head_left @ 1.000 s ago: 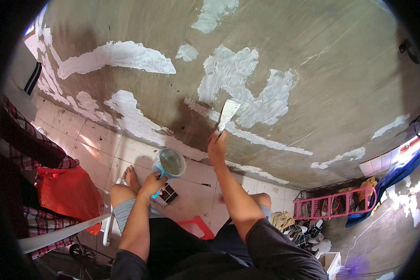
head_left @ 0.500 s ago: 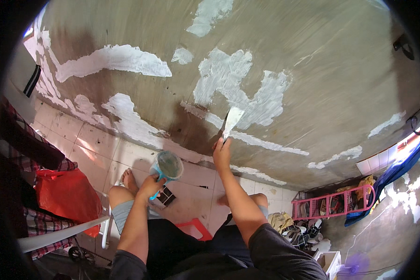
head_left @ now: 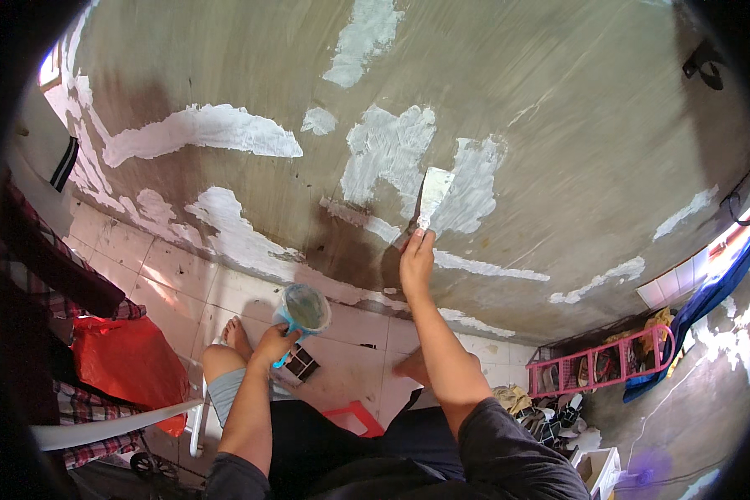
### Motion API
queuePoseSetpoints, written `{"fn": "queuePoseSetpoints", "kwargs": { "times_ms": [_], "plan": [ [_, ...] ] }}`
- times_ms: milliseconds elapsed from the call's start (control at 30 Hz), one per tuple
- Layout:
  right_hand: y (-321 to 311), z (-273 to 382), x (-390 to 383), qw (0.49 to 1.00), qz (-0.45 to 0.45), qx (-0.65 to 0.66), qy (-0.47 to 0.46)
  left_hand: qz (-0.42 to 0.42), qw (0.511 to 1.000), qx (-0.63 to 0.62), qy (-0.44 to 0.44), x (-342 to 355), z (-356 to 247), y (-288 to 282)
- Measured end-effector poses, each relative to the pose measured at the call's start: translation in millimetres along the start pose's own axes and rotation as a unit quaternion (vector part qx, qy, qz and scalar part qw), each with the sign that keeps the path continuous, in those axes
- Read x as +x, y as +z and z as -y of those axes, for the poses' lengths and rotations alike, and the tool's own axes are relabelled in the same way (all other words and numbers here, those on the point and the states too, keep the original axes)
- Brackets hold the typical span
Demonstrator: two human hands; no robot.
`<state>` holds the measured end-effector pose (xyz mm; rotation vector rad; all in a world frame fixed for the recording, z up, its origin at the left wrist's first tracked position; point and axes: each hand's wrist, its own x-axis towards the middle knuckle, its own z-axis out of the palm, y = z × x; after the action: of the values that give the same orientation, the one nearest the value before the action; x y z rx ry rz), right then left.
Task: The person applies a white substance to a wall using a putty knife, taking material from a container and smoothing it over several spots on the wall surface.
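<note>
My right hand [head_left: 417,257] is closed round the handle of a putty knife [head_left: 436,190]. Its pale, widening blade points up the wall and lies over a patch of white filler [head_left: 475,179]; whether the blade presses on the wall I cannot tell. Lower and to the left, my left hand [head_left: 273,343] grips a light blue tub [head_left: 307,307] by its blue handle. The tub's round opening faces up and shows something greyish inside. More white filler [head_left: 383,150] covers the grey-brown wall [head_left: 575,183] in irregular patches and strips.
A red plastic bag [head_left: 129,354] and plaid cloth crowd the left side, beside a white curved bar [head_left: 125,429]. On the right stand a pink rack [head_left: 596,367] with shoes and a white box [head_left: 596,471]. A red stool-like object [head_left: 358,417] sits between my legs.
The putty knife in my right hand has moved up and to the right across the filler. My left hand still holds the tub, and the view has shifted slightly.
</note>
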<state>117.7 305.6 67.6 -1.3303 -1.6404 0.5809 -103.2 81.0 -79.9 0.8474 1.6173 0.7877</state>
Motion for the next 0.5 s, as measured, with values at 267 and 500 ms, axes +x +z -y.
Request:
{"fn": "queuePoseSetpoints", "kwargs": {
  "times_ms": [267, 500],
  "plan": [
    [10, -21, -20, 0.999, 0.022, 0.012, 0.024, -0.007, 1.0, 0.014, 0.017, 17, 27, 1],
    [-2, 25, -1, 0.999, -0.024, 0.031, -0.032, -0.01, 1.0, -0.008, 0.014, 9, 20, 0]
  ]
}}
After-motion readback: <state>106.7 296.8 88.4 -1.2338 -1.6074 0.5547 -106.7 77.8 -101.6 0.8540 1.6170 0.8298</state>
